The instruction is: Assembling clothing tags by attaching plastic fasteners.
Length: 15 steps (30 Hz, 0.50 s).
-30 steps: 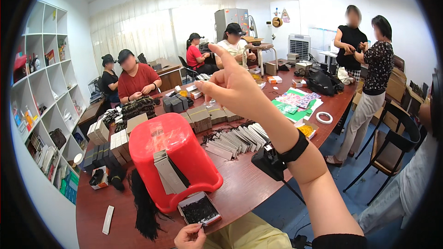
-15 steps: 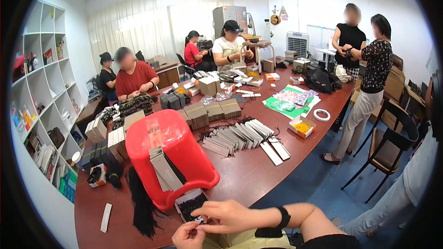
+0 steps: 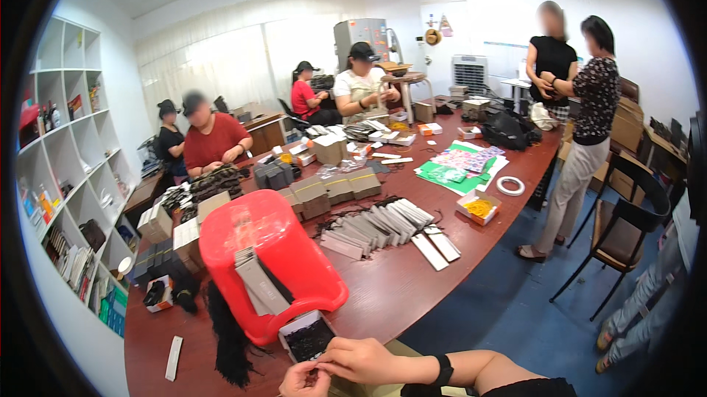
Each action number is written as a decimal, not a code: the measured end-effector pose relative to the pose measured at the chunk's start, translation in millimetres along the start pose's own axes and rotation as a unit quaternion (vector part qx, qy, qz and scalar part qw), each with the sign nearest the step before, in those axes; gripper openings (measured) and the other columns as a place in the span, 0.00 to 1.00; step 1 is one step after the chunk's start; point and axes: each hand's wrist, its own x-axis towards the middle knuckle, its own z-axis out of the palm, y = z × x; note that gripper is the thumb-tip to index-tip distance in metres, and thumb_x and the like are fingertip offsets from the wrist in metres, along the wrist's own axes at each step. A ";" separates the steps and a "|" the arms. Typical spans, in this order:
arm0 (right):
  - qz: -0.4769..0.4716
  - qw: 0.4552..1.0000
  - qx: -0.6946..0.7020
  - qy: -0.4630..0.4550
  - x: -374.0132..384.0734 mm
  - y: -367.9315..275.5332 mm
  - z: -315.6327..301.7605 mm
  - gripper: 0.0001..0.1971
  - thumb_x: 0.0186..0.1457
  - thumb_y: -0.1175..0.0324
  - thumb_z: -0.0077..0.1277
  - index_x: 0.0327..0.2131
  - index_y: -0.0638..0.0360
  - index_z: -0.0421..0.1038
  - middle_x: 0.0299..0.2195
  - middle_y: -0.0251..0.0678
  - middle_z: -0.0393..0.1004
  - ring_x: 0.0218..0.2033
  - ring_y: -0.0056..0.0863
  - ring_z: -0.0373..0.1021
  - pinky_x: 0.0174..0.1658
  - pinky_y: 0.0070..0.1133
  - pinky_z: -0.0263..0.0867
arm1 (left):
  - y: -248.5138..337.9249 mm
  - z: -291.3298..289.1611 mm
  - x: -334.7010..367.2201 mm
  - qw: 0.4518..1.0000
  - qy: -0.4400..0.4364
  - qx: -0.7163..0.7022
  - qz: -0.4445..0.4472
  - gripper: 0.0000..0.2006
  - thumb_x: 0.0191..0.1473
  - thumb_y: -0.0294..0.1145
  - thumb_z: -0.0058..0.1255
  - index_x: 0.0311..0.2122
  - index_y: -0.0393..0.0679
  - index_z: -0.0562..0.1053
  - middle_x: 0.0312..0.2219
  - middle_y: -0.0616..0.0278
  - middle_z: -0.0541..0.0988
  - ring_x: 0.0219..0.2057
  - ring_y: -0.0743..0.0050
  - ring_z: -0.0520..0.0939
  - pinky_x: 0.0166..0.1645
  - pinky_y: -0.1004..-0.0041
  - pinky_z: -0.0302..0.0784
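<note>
At lower centre, your left hand [image 3: 305, 381] and right hand [image 3: 361, 359] meet, fingers [image 3: 336, 357] pinched together (whether around anything, I can't tell), beside the box [image 3: 300, 321] of black bits, seemingly placed for easy reach.

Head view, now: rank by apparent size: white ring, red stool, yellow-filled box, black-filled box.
1. red stool
2. black-filled box, partly hidden
3. yellow-filled box, farther off; true size unsure
4. white ring

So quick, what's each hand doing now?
Left hand: pinched closed; anything held is too small to tell.
Right hand: pinched closed right by the left; anything held can't be told.
</note>
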 end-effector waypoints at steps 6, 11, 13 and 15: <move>-0.043 0.997 -0.056 0.012 3.1 0.2 2.4 0.05 0.43 0.66 0.48 0.24 0.56 0.68 0.21 0.33 0.65 0.21 0.30 0.66 0.22 0.21 0.63 | 0.1 1.2 0.0 0.995 0.033 -0.060 -0.078 0.15 0.45 0.15 0.45 0.41 0.36 0.62 0.27 0.61 0.73 0.29 0.79 0.73 0.36 0.82 0.70; -0.038 0.997 -0.062 0.022 -1.6 2.6 -0.6 0.06 0.43 0.66 0.48 0.24 0.57 0.68 0.21 0.33 0.65 0.21 0.30 0.67 0.22 0.21 0.63 | -2.1 6.4 2.6 0.997 0.033 -0.040 -0.062 0.16 0.44 0.15 0.46 0.41 0.36 0.63 0.27 0.62 0.73 0.29 0.80 0.73 0.36 0.82 0.69; -0.041 0.996 -0.067 0.038 -3.3 3.3 1.4 0.06 0.43 0.66 0.49 0.24 0.57 0.69 0.21 0.33 0.66 0.20 0.30 0.67 0.21 0.21 0.63 | -1.4 6.7 3.3 0.997 0.038 -0.038 -0.063 0.16 0.44 0.15 0.46 0.41 0.36 0.63 0.26 0.62 0.72 0.28 0.80 0.73 0.36 0.82 0.69; -0.042 0.997 -0.056 0.045 -4.9 3.5 4.5 0.06 0.43 0.67 0.49 0.24 0.58 0.69 0.21 0.33 0.66 0.20 0.30 0.67 0.21 0.21 0.63 | -1.5 6.2 4.1 0.995 0.032 -0.059 -0.068 0.16 0.44 0.15 0.45 0.41 0.37 0.62 0.26 0.63 0.72 0.27 0.81 0.72 0.35 0.83 0.69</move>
